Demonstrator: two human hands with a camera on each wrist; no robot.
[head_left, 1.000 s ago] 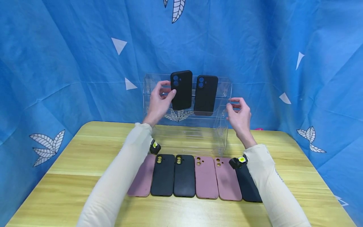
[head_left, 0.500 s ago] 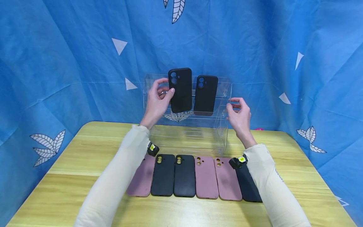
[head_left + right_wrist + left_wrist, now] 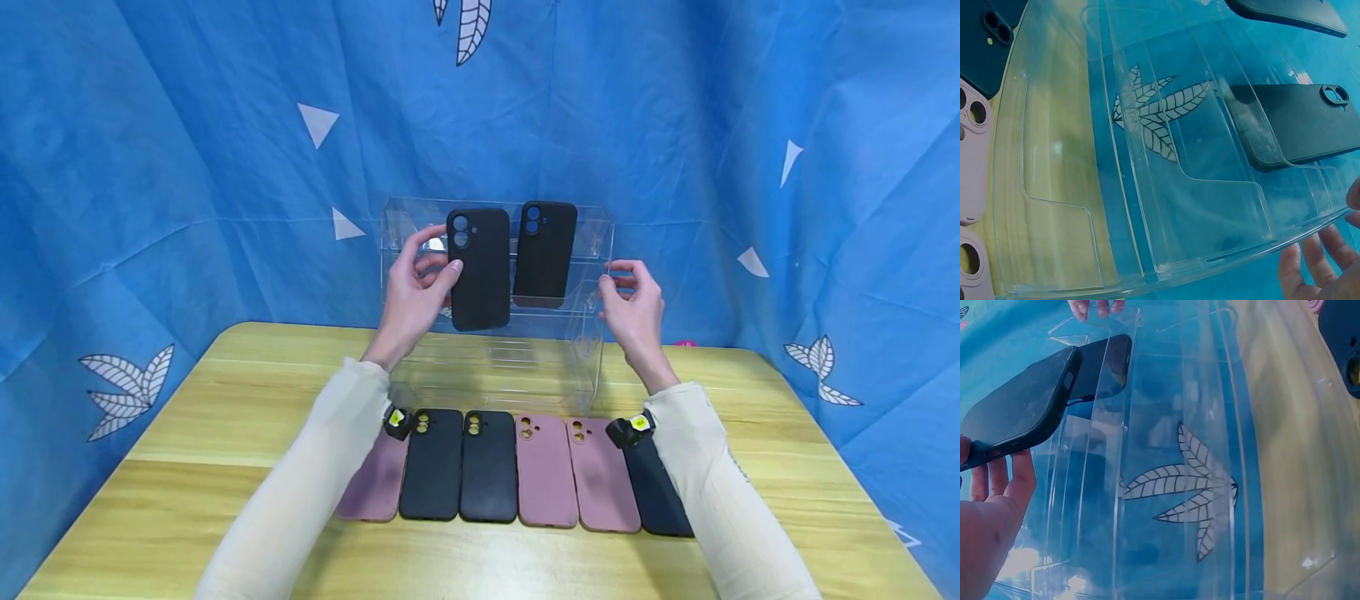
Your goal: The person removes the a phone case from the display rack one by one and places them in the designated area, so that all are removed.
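Observation:
My left hand (image 3: 414, 292) holds a black phone case (image 3: 480, 268) by its left edge, thumb on the back and fingers behind. In the left wrist view that case (image 3: 1025, 403) is tilted in front of the clear acrylic stand (image 3: 1166, 381). A second black phone case (image 3: 545, 254) leans upright in the stand's upper tier, to the right of the held one. My right hand (image 3: 633, 302) grips the right side edge of the stand (image 3: 442, 375), thumb and fingers on either side of it. Part of this grip is cut off in the right wrist view.
On the wooden table (image 3: 225, 433), a row of phone cases lies before the stand, among them a black case (image 3: 431, 467) and a pink case (image 3: 546, 471). Sleeves partly cover the row's end cases. A blue curtain (image 3: 675, 108) hangs behind.
My left hand first raised the black phone case slightly, then brought it lower and nearer, out in front of the upper tier. The right hand and the other cases stay in place.

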